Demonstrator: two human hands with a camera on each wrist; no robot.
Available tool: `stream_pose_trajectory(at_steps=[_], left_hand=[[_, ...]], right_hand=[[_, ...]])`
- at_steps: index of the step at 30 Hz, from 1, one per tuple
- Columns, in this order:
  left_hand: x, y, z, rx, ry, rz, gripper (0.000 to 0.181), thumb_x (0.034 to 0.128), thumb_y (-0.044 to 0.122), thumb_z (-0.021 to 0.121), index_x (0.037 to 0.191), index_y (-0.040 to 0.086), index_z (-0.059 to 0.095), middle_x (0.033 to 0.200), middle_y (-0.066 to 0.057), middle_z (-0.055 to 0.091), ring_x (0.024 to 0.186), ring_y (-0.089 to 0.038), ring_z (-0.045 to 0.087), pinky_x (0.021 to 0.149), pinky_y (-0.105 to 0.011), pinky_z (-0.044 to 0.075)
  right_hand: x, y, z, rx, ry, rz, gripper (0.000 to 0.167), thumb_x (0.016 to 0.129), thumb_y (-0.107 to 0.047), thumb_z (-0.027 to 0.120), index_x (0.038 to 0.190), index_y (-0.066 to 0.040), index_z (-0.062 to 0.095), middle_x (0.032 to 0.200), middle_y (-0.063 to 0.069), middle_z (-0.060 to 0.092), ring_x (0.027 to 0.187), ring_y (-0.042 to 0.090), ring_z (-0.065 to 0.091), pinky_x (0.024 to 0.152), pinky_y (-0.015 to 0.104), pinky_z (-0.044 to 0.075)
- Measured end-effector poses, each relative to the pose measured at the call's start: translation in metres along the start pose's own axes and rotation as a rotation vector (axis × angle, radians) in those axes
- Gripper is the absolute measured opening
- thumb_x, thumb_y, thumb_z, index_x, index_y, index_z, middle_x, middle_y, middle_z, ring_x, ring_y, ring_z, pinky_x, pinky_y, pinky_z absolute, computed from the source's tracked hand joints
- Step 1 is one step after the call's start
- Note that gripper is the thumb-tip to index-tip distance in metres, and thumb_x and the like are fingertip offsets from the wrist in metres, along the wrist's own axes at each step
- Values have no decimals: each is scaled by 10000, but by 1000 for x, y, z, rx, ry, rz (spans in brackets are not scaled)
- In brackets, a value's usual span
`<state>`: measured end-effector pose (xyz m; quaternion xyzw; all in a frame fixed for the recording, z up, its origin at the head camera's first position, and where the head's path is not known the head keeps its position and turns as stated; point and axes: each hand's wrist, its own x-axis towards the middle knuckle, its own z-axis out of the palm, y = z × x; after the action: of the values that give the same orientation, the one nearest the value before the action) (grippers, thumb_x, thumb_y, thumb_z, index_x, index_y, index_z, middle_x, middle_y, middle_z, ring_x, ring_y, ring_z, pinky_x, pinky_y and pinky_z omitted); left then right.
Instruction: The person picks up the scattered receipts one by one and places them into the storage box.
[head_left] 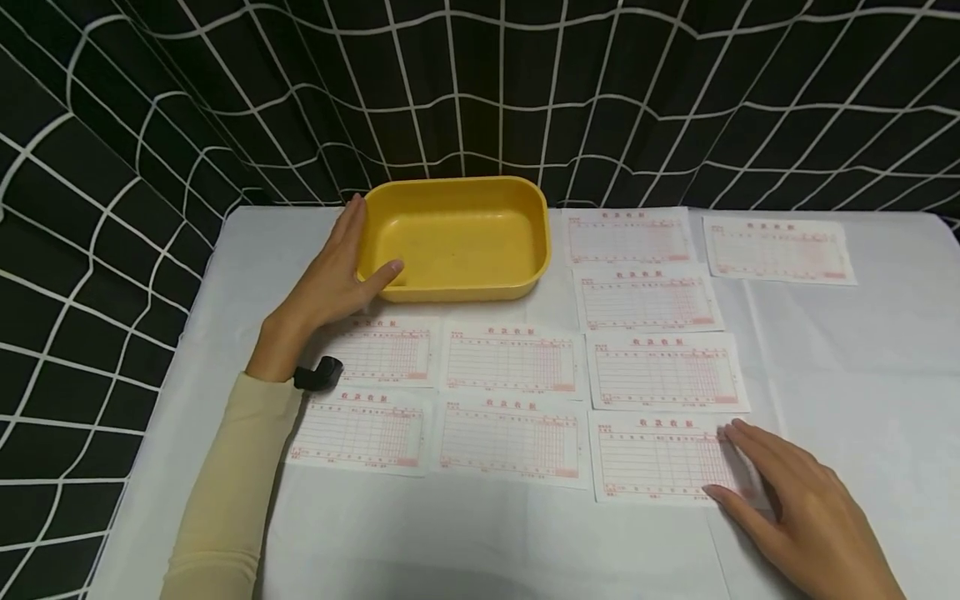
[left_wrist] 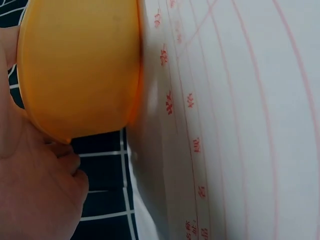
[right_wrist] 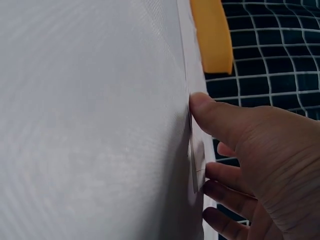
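Observation:
My left hand (head_left: 330, 271) grips the left end of a shallow yellow plastic basin (head_left: 457, 294). Its thumb lies over the front rim, and its fingers run along the outside, partly hidden behind the wall. In the left wrist view the same basin (left_wrist: 80, 65) fills the upper left beside the hand (left_wrist: 40, 175). At the lower right, my right hand (head_left: 810, 508) rests with spread fingers on the right end of a red-printed receipt slip (head_left: 660, 458). In the right wrist view the thumb and fingertips of that hand (right_wrist: 240, 160) touch the slip's edge.
Several more receipt slips (head_left: 510, 442) lie flat in rows on the white tablecloth (head_left: 480, 542). A separate slip (head_left: 780, 250) lies at the far right. A black curtain with a white grid (head_left: 480, 83) hangs along the back and left side.

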<state>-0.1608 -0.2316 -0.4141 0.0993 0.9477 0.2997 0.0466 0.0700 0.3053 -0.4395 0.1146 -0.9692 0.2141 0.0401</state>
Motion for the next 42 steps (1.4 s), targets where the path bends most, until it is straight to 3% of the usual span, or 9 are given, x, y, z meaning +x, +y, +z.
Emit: stream_pose_trajectory(at_steps=[6,12,17,22,25,30,34,37,42], left_hand=[[2,1,-1,7,-10,4,1083,973,637,597,1713,148,-23,1812,-27,-69,1688,-281,54,1336,-590,171],[4,3,0,3,-21,-4,1086,968,648,587,1711,166,-40,1811,-24,-84,1690,-281,37,1334,-601,161],[4,2,2,4,-20,0,1088,966,653,587,1711,169,-40,1810,-16,-91,1690,-275,32,1335,-600,159],[5,1,2,-3,-16,4,1089,965,641,590,1712,153,-33,1810,-22,-89,1690,-277,29,1332,-609,163],[4,1,2,-5,-15,1,1091,963,642,594,1712,154,-33,1810,-26,-88,1689,-284,35,1330,-609,166],[2,0,1,-8,-13,-6,1091,964,645,596,1711,164,-37,1810,-21,-89,1689,-289,41,1330,-609,167],[1,-1,1,-11,-14,-10,1089,963,649,593,1711,177,-43,1810,-11,-92,1689,-281,38,1331,-609,166],[0,0,0,-14,-16,-11,1086,965,647,590,1710,181,-48,1809,-3,-97,1690,-272,30,1333,-607,161],[-1,1,-1,-25,-18,-5,1084,966,637,593,1710,177,-48,1809,-6,-98,1690,-271,23,1331,-613,157]], right_hand=[[1,-1,0,19,-5,16,852,775,-256,935,1515,-55,563,1503,257,591,1323,534,548,1044,727,370],[0,0,2,0,-29,17,838,819,-279,905,1523,-7,539,1562,266,534,1402,535,500,1043,746,353],[0,-2,2,4,-52,39,852,824,-269,903,1546,-31,518,1540,289,545,1372,558,509,1089,760,331],[2,-5,1,61,-5,36,850,772,-183,933,1515,-29,550,1407,314,631,1235,580,562,999,747,373],[5,-7,0,90,26,32,864,736,-150,951,1503,-42,568,1334,315,664,1164,567,588,937,692,390],[9,-7,-1,111,46,43,883,713,-144,970,1505,-105,582,1279,270,690,1100,477,620,999,262,366],[10,-9,0,146,72,47,819,727,-94,956,1474,-131,620,1211,199,705,1222,16,583,970,-27,228],[11,-12,-1,151,97,29,734,724,-39,942,1405,-111,675,1129,135,726,1053,-237,409,903,-31,272],[12,-14,-7,144,93,19,578,743,22,903,1287,-85,739,984,-15,708,737,-91,401,635,107,309]])
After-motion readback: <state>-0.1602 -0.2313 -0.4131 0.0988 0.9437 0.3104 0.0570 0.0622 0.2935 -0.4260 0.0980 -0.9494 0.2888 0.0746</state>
